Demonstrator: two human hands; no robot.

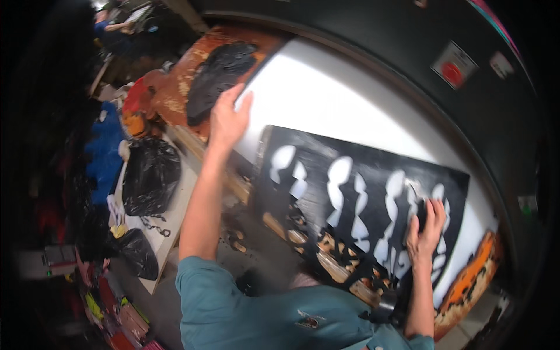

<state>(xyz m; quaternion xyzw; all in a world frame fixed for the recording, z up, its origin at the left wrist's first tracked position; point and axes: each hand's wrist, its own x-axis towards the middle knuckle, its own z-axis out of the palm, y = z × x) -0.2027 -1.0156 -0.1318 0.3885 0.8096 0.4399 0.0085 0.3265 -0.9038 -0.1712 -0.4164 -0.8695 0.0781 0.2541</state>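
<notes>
Head view has a black sheet with leafy cutouts (373, 166) lying over the lower part of a bright white panel (338, 87), its near edge close to the person's torso. Left hand (228, 119) is fairly wide, thumb and fingers parted at the panel's left edge; can't tell if it's actually gripping. Right hand (424, 233) is curled over the sheet's right part. Something dark sits by its fingers, but it's too blurry to say if it's held.

Imo, keep the sheet flat, use light pressure near those skinny bridges between cutouts, and steady the panel with the left, since thin bits could tear or buckle.

Container-wise: a big black plastic bag (151, 175) on a pale board (182, 201), plus a smaller black bag (137, 254) below it. Can't see what's inside either.
</notes>
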